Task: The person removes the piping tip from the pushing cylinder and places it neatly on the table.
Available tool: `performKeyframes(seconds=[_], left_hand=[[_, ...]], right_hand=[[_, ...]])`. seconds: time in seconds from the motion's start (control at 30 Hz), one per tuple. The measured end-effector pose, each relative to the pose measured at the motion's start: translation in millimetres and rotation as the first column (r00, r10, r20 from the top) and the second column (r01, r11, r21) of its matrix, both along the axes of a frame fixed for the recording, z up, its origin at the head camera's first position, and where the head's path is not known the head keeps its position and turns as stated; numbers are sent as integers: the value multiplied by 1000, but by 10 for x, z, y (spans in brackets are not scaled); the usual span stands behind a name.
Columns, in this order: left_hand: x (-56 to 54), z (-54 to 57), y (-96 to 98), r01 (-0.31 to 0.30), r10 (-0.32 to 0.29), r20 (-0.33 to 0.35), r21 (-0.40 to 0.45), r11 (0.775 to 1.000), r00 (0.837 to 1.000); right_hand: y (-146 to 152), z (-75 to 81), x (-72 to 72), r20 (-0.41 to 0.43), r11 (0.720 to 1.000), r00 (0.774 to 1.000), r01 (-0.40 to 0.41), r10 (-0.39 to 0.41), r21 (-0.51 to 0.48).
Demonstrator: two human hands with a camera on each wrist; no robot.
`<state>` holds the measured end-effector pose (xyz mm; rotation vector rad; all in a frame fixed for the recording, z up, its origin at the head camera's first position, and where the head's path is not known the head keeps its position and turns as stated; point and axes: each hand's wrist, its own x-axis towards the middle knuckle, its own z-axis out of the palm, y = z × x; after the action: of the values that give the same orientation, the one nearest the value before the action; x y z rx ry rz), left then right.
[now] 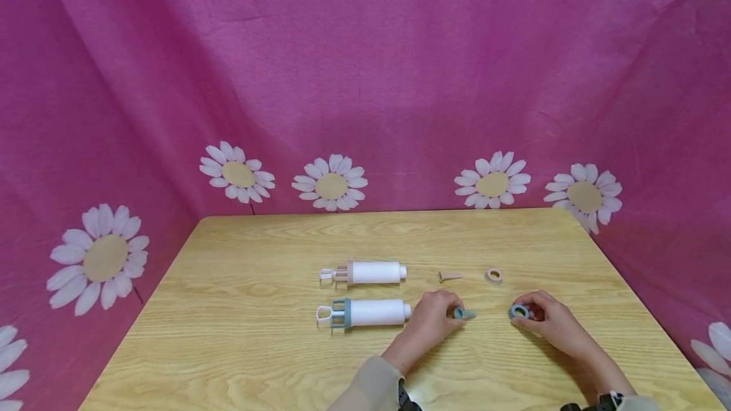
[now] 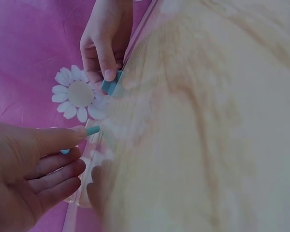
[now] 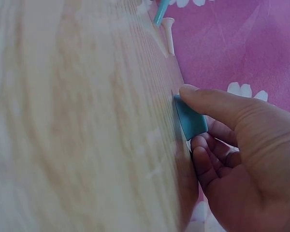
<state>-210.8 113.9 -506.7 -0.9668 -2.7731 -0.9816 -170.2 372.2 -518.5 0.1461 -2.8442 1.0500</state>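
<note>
My left hand point(image 1: 429, 318) pinches a small teal cone-shaped nozzle point(image 1: 460, 313) between thumb and fingers, its narrow end pointing right. The nozzle is low over or on the table; I cannot tell which. In the left wrist view its teal tip point(image 2: 93, 130) sticks out past the thumb. To the right, my right hand point(image 1: 554, 322) grips a teal ring point(image 3: 191, 118) by its rim with the thumb and fingers, the ring's hole facing up. Beside the left hand lies a syringe-like tube point(image 1: 377, 313) with a white barrel, teal collar and white looped handle.
Farther back on the wooden table point(image 1: 240, 347) lies a matching tube point(image 1: 377, 273) with a beige-pink collar. In line with it are a beige-pink nozzle point(image 1: 450, 276) and a beige-pink ring point(image 1: 493, 276). Pink flowered cloth point(image 1: 365, 81) hangs behind and beside the table.
</note>
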Motion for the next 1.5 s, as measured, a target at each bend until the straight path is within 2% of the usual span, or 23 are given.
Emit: performKeyframes(seconds=[0.2,0.43,0.6,0.9,1.17,1.37,1.5], left_hand=[[19,11,25,-44,43,-14,-79,996,999],[42,12,34,-96,86,-68,-146,985,994],[48,7,34,-115,105,-69,-156,981,992],[42,21,36,-117,102,-94,-170,978,990],[51,5,51,-118,106,-74,-174,978,992],[31,1,34,-111,103,-58,-173,979,993],[31,10,-6,-109,103,-54,-107,988,993]], right_hand=[[7,9,3,-10,1000,1000,3,-3,13],[11,5,2,9,1000,1000,7,-7,16],[11,8,8,21,1000,1000,3,-3,4],[20,18,-4,3,1000,1000,-3,3,8],[37,18,21,23,1000,1000,5,-4,-21],[38,51,-14,-85,999,996,30,-34,-42],[-6,97,-72,-183,996,979,87,-92,-36]])
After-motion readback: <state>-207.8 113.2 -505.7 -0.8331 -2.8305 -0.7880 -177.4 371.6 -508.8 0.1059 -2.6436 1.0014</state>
